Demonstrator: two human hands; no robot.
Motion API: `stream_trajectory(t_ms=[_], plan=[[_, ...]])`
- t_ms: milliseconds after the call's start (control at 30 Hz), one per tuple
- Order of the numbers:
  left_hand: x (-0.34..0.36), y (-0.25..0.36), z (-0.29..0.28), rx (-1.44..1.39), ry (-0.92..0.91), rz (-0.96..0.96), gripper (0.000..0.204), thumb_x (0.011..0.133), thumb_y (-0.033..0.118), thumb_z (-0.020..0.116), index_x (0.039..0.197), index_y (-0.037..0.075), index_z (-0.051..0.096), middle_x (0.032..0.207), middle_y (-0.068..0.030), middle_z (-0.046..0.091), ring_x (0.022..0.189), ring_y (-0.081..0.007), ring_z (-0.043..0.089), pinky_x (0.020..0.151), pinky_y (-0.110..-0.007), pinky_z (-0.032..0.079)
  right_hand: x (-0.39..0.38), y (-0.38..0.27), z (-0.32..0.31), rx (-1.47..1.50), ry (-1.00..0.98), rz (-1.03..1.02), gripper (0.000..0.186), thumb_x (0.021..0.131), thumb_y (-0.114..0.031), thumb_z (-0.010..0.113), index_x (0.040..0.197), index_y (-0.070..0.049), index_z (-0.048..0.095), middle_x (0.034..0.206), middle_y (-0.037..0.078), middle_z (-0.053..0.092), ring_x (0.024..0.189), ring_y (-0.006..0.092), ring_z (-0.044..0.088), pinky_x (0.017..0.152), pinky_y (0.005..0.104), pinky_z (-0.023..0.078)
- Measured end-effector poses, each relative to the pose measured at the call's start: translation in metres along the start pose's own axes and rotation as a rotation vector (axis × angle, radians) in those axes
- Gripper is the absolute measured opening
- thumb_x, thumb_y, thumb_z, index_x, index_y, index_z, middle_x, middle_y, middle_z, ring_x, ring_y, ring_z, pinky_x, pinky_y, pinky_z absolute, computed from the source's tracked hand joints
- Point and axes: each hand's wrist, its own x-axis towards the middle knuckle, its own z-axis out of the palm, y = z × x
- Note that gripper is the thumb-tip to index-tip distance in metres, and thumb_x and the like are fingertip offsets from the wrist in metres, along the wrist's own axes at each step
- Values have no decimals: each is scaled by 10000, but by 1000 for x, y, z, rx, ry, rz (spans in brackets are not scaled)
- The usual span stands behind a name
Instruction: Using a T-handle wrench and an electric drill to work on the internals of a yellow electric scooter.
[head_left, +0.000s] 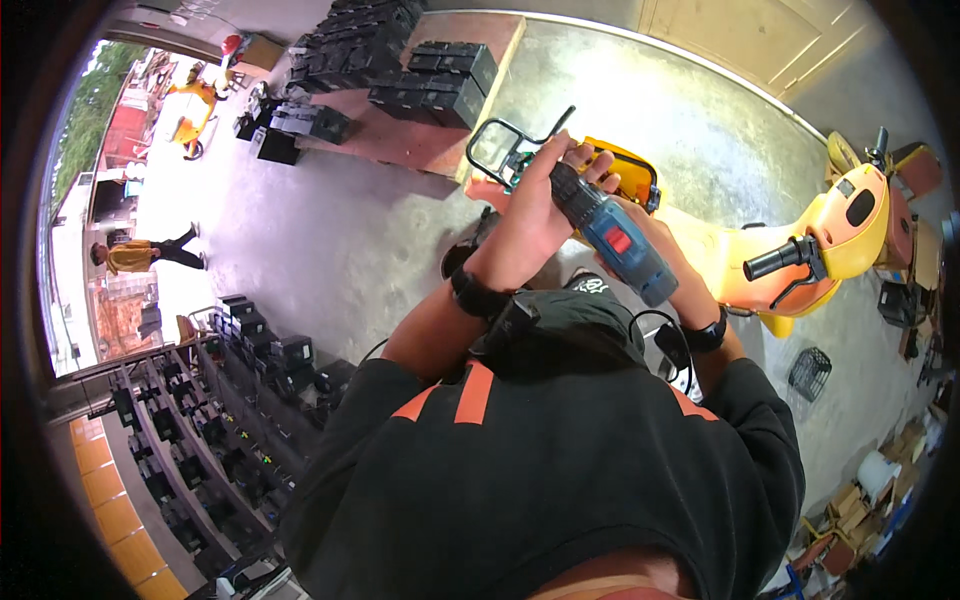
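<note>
A blue and black cordless drill (pixel 628 248) with a red patch is held in front of my chest, over the side of a yellow scooter (pixel 700 243). My left hand (pixel 540 205) is closed round the black chuck end, its fingertips showing on the far side. Partly behind the drill's body, my right hand (pixel 655 235) holds it from the right; most of its fingers are hidden. Just beyond my hands are the scooter's black tubular rear rack (pixel 483 150) and a yellow, black-edged part (pixel 630 175). Whatever the drill tip faces is hidden by my left hand.
Black battery-like boxes (pixel 440 85) stand on a brown platform (pixel 400 140) at the far left. Racks of dark units (pixel 190 440) fill the near left. A person (pixel 140 256) walks by the doorway. A black wire basket (pixel 810 373) and cluttered cartons (pixel 850 510) lie right.
</note>
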Motion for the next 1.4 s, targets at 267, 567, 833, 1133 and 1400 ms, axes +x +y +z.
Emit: stream_trajectory(t_ms=[267, 567, 833, 1133, 1400], plan=[[36, -67, -136, -151, 604, -312, 368, 907, 306, 681, 653, 112, 499, 605, -50, 548, 610, -244, 597, 748, -430, 588, -26, 67, 20, 99, -409, 262, 635, 790, -128, 679, 1378, -43, 455, 1036, 253, 664, 912, 407, 663, 805, 415, 508], [62, -92, -236, 444, 563, -425, 205, 933, 256, 625, 861, 71, 575, 746, -47, 609, 718, -189, 656, 576, -333, 548, -12, 96, 60, -788, -651, -176, 567, 850, -157, 617, 1395, -134, 461, 852, 106, 675, 717, 284, 676, 641, 404, 502], [79, -116, -313, 89, 438, -723, 136, 877, 248, 637, 883, 113, 618, 747, -70, 634, 642, -230, 623, 596, -430, 501, 7, 111, 91, -634, -791, 179, 523, 845, -135, 591, 1341, -92, 433, 785, 160, 679, 699, 353, 684, 573, 454, 528], [118, -61, -271, 69, 371, -796, 427, 977, 491, 476, 1125, 118, 619, 1024, -99, 659, 949, -269, 630, 833, -518, 508, 26, 132, 120, 517, 40, 960, 306, 856, -141, 757, 1118, -57, 622, 929, 10, 646, 760, 115, 608, 601, 292, 533], [133, -70, -268, -106, 497, -700, 397, 1017, 406, 416, 1153, 94, 620, 1190, -124, 647, 1070, -306, 621, 920, -499, 497, 33, 167, 124, 530, 84, 1032, 285, 851, -111, 739, 1103, -23, 638, 900, 65, 688, 716, 155, 652, 599, 302, 546]])
